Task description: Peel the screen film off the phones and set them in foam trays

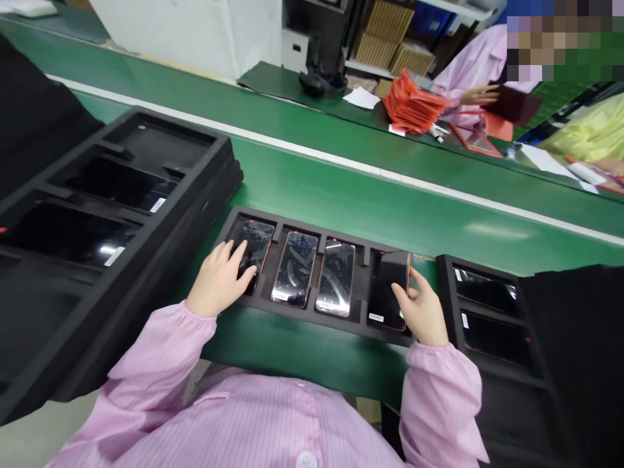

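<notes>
A black foam tray (266, 303) lies in front of me with several smartphones in its slots, screens up. My left hand (220, 276) rests over the leftmost smartphone (258, 235), fingers spread and touching its screen. Two more smartphones, the left one (294, 270) and the right one (336, 276), sit untouched in the middle slots. At the right end, my right hand (422, 304) pinches the edge of the rightmost smartphone (387, 292), thumb on its screen and fingers at its side. That phone looks slightly tilted, with its right edge raised.
A stack of black trays (229, 162) with smartphones stands at the left. Another black tray (451, 312) with two smartphones is at the right. Across the green table (341, 162), a co-worker's hand (480, 95) is near orange sheets (412, 104).
</notes>
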Action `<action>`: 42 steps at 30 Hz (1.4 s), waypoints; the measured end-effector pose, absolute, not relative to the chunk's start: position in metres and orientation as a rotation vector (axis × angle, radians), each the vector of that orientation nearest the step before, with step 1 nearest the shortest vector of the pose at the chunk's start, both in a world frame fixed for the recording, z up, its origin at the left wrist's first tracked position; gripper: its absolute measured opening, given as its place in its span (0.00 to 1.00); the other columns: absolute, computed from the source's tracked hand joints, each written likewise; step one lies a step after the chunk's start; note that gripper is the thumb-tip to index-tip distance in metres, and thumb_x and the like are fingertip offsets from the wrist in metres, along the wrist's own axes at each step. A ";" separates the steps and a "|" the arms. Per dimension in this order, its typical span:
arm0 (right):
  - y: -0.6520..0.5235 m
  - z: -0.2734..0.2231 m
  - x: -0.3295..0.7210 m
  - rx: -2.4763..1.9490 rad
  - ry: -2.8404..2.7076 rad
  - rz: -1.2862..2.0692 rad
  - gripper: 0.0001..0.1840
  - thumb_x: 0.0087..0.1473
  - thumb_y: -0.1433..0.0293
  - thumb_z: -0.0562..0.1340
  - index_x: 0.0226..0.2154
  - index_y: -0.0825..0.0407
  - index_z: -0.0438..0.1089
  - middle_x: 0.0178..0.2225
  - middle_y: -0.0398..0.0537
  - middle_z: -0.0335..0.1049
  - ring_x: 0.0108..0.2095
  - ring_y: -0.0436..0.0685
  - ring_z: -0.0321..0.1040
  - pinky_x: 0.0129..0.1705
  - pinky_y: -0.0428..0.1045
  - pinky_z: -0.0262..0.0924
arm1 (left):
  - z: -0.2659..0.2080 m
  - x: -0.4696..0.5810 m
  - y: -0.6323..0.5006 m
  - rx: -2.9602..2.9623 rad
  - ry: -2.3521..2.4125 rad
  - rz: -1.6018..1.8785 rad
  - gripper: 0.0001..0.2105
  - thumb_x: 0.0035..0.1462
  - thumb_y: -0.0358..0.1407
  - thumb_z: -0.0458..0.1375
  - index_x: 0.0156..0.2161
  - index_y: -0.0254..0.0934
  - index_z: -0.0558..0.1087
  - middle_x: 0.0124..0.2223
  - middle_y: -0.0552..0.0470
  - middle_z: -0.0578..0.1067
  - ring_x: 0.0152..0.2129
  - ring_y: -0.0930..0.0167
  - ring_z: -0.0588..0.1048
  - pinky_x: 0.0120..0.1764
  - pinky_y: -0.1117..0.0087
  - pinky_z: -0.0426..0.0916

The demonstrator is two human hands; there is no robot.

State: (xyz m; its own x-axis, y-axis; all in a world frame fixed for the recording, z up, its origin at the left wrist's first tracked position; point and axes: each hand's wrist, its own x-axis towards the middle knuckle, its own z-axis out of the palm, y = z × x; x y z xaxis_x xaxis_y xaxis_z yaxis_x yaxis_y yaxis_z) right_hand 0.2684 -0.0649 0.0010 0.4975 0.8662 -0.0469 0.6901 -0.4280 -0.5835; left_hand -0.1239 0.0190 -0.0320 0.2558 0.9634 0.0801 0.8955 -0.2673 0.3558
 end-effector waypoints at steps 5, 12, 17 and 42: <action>-0.054 -0.014 0.268 -2.289 -1.436 0.253 0.40 0.52 0.56 0.59 0.63 0.58 0.56 0.49 0.62 0.70 0.45 0.66 0.71 0.45 0.60 0.66 | -0.045 -0.138 0.012 2.332 1.856 0.290 0.26 0.64 0.42 0.46 0.61 0.28 0.63 0.60 0.36 0.68 0.62 0.52 0.58 0.59 0.48 0.56; -0.041 -0.020 0.234 -2.143 -1.731 0.240 0.35 0.57 0.54 0.56 0.60 0.58 0.61 0.49 0.62 0.69 0.46 0.66 0.70 0.47 0.61 0.67 | -0.034 -0.103 0.005 2.350 2.017 0.297 0.28 0.63 0.47 0.49 0.61 0.29 0.66 0.50 0.30 0.74 0.57 0.43 0.62 0.59 0.41 0.48; -0.035 -0.033 0.186 -2.119 -1.933 0.105 0.40 0.58 0.52 0.54 0.61 0.67 0.56 0.52 0.69 0.66 0.51 0.71 0.65 0.53 0.63 0.61 | -0.028 -0.101 0.017 2.094 2.097 0.461 0.30 0.59 0.44 0.56 0.61 0.25 0.62 0.47 0.31 0.73 0.51 0.48 0.69 0.56 0.48 0.58; -0.007 0.006 0.121 -2.506 -1.631 0.427 0.36 0.57 0.74 0.57 0.66 0.57 0.48 0.61 0.65 0.50 0.39 0.59 0.74 0.38 0.49 0.66 | -0.031 -0.082 0.029 1.955 1.902 0.411 0.39 0.54 0.43 0.59 0.67 0.31 0.50 0.61 0.32 0.62 0.56 0.50 0.66 0.56 0.54 0.63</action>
State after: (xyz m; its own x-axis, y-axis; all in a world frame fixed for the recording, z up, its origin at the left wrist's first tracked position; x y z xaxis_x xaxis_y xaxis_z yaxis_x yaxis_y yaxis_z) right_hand 0.1209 -0.0069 0.0060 0.3792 0.9099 -0.1681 0.8756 -0.4116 -0.2528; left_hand -0.0818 0.0287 -0.0310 0.0408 0.9977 -0.0544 0.8861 -0.0110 0.4633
